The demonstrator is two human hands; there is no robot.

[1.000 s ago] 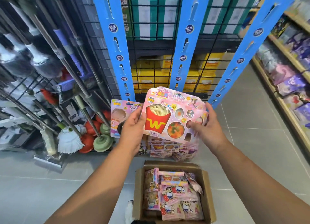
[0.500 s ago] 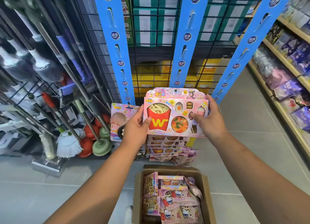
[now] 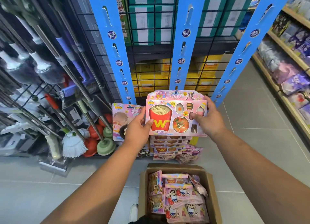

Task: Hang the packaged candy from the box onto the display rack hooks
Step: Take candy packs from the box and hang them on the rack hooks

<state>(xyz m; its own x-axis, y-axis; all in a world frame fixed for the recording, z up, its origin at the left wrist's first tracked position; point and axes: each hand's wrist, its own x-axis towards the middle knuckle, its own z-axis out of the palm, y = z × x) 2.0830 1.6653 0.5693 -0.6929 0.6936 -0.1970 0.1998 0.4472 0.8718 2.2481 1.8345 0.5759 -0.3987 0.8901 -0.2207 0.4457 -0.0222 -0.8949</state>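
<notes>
A pink candy pack [image 3: 174, 116] with a red fries carton printed on it is held flat against the bottom of the middle blue hanging strip [image 3: 183, 44]. My left hand [image 3: 139, 130] grips its left edge and my right hand [image 3: 207, 118] grips its right edge. Its top hole sits at the strip's lowest hook. Several matching packs [image 3: 169, 145] hang below it. Another pink pack [image 3: 122, 121] hangs on the left blue strip [image 3: 115, 52]. The open cardboard box [image 3: 212, 188] on the floor holds several more pink packs.
A third blue strip [image 3: 243, 51] slants up on the right. Behind the strips is a black wire grid with green and yellow cartons. Mops and plungers [image 3: 105, 145] crowd the left. A shelf of purple bags [image 3: 295, 83] runs along the right. Grey tiled floor.
Both hands have lifted the fries pack from a tilt to upright and pushed it up against the middle strip's lowest hook.
</notes>
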